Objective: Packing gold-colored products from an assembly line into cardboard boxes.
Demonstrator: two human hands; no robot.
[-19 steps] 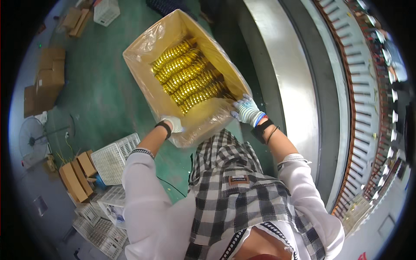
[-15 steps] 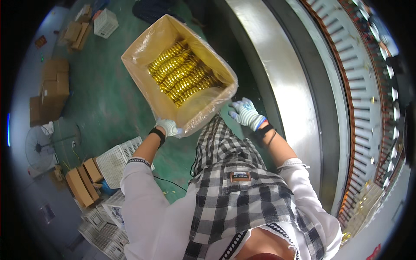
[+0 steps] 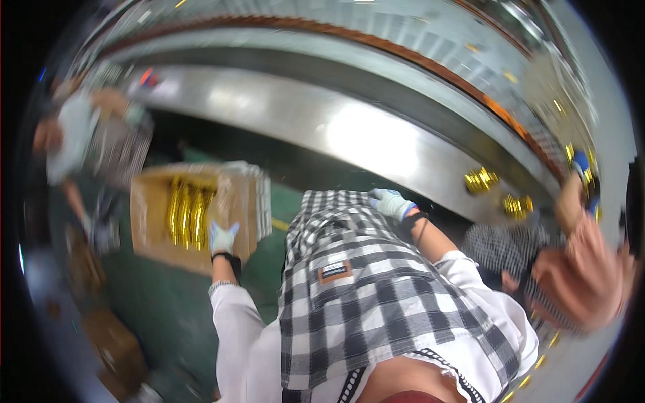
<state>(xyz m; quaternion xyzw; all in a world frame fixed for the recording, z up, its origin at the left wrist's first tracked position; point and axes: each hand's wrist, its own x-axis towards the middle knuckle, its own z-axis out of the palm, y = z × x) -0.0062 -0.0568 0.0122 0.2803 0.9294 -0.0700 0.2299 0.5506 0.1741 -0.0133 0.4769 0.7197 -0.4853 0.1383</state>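
My left hand (image 3: 223, 239), in a pale glove, reaches over the near right part of a cardboard box (image 3: 151, 251) lined with clear plastic. Its fingers look stretched out and apart, though motion smears them. Inside the box stand rows of shiny gold coiled rolls (image 3: 189, 213), with the hand just right of them. My right hand (image 3: 391, 203), gloved alike, is beside my checked apron (image 3: 366, 289) near the metal bench edge. Its fingers reach leftward, loosely extended, and nothing shows in them.
A long metal bench (image 3: 322, 127) crosses ahead, a slatted machine (image 3: 403, 40) behind it. Gold rolls (image 3: 480, 180) lie on its right end, by a co-worker in a pink top (image 3: 581, 279). Another person (image 3: 74, 138) is at the far left. White crates (image 3: 263, 201) adjoin the box.
My view has swung right, so the bench now lies across the front and the box at my left. My left hand has shifted from the box's outer rim to over its opening.
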